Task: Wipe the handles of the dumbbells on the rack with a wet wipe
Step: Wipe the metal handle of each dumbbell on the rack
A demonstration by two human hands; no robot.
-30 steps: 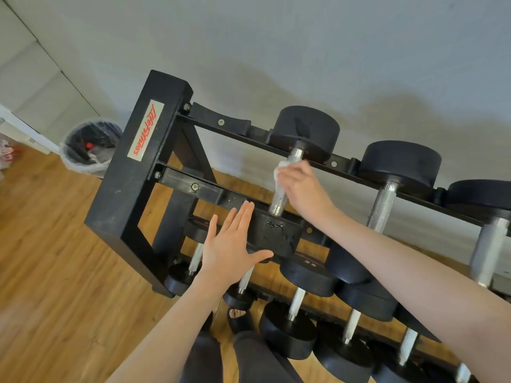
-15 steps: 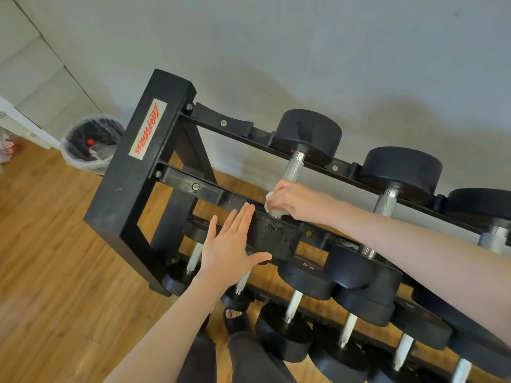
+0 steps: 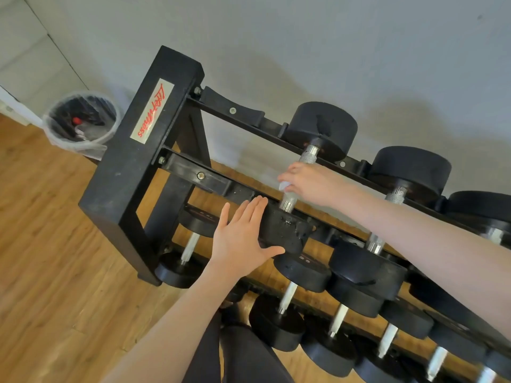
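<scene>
A black dumbbell rack (image 3: 143,167) holds black dumbbells with silver handles on several tiers. My right hand (image 3: 312,182) grips a white wet wipe (image 3: 285,186) around the middle of the silver handle (image 3: 309,153) of the leftmost top-tier dumbbell. My left hand (image 3: 240,239) lies flat with fingers spread against that dumbbell's near head (image 3: 284,229). The far head (image 3: 322,128) rests on the back rail. Most of the wipe is hidden under my fingers.
More dumbbells (image 3: 409,170) sit to the right on the top tier, and lower tiers (image 3: 304,268) hold smaller ones. A lined waste bin (image 3: 81,120) stands on the wooden floor left of the rack. A grey wall is behind. My legs (image 3: 243,352) show below.
My right hand slid the wipe down the handle to the near head, then back up to the middle. The left hand stayed pressed on the near head.
</scene>
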